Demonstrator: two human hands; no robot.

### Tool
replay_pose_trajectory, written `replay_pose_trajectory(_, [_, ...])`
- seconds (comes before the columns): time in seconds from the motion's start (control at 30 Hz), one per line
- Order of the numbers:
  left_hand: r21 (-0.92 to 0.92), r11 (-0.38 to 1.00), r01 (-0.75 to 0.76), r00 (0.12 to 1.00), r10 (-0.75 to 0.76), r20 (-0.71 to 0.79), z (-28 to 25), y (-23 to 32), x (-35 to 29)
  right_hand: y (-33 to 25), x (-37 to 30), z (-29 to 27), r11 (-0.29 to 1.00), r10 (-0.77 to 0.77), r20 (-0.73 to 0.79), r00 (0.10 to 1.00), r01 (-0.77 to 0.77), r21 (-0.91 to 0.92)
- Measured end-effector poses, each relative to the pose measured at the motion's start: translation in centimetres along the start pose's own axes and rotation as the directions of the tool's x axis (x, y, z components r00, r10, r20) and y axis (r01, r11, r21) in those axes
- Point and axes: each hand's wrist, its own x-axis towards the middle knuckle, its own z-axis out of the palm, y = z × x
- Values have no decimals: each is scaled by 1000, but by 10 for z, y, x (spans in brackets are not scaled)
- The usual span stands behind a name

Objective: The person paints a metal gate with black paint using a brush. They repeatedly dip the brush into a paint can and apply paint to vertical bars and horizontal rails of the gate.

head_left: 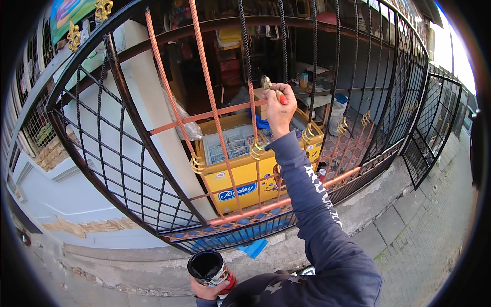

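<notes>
My right hand (282, 111) is raised with the arm stretched out, fingers closed round a paintbrush (283, 99) with a red-tipped handle. The bristles point up and left, close to the upright bars of a metal grille; whether they touch one I cannot tell. Just left of the brush, a twisted bar (251, 92) is black above and orange-brown lower down. Low in the view, my left hand (207, 290) grips a paint can (208, 267), open at the top, with dark paint inside and a black-smeared rim. Gold scroll ornaments (257, 149) sit on several bars.
Behind the grille stands a yellow chest freezer (225, 179) with packets inside. Other bars (204, 61) to the left are orange-brown, those to the right mostly black. A black gate (432, 128) stands at the far right. A blue scrap (253, 248) lies on the concrete ledge (276, 258).
</notes>
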Motion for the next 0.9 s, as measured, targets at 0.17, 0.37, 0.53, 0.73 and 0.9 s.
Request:
replay_pose_trajectory(0.17, [47,999,7,1000,-6,-28,18,9,-3,1,15,-6,993,107,122,987,-113,40])
replay_pose_trajectory(0.37, [132,991,-31,994,44,-97,27,4,-10,4,28,-11,980,176,240,955,-193,49])
replay_pose_trajectory(0.53, [157,983,-94,987,113,-114,41,7,-16,0,30,-13,930,272,148,951,-300,215])
replay_pose_trajectory(0.73, [170,984,-53,990,74,-119,62,12,-27,-3,5,-17,999,-33,202,979,37,-20])
replay_pose_trajectory(0.9, [218,976,-6,989,38,-145,67,13,-41,-1,7,-15,985,-137,66,988,143,-93])
